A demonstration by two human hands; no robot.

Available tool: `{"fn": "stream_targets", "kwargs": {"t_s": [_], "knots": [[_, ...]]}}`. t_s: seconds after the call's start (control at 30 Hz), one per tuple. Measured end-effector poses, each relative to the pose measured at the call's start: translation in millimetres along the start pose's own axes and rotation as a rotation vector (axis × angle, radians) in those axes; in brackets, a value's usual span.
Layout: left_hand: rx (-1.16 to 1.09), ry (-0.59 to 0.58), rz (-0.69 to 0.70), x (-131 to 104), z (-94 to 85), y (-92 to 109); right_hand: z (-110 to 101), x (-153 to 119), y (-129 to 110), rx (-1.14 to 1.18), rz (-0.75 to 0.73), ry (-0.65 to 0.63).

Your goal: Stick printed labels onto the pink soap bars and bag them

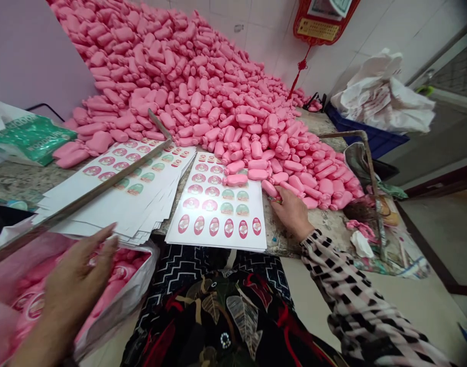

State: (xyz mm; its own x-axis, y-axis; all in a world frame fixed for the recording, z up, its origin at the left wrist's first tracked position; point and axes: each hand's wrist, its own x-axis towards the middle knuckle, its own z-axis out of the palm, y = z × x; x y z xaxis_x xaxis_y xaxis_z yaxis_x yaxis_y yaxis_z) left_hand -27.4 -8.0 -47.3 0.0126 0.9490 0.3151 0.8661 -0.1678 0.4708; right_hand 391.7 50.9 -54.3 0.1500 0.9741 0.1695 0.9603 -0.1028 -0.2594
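My right hand [292,211] is at the near edge of a heap of small pink bottles [202,97], its fingers closed around the end of one pink bottle [269,188]. Left of that hand lies a sheet of stickers [197,214] with pink and green arched labels and a row of pink ovals. A few bottles rest over the sheet's upper right corner. My left hand [78,278], empty with fingers spread, hovers above an open white sack [151,260]. Inside the sack are labelled pink bottles [118,272].
A metal bar [114,178] crosses a second stack of sticker sheets [141,219]. A green plastic package [30,137] sits at the left. On the right are a bent metal frame [373,173], a blue crate [366,137] and crumpled white bags [386,99].
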Motion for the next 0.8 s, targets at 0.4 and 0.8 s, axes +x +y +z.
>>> {"fn": "stream_targets", "kwargs": {"t_s": [0.4,0.8], "knots": [[-0.579,-1.011,0.372,16.6,70.9,149.8,-48.7,-94.1,-56.0,0.72,-0.384,-0.523],[0.005,-0.606,0.607,25.4,96.4,165.7,6.8,-60.6,-0.6,0.235,-0.026,-0.058]]}}
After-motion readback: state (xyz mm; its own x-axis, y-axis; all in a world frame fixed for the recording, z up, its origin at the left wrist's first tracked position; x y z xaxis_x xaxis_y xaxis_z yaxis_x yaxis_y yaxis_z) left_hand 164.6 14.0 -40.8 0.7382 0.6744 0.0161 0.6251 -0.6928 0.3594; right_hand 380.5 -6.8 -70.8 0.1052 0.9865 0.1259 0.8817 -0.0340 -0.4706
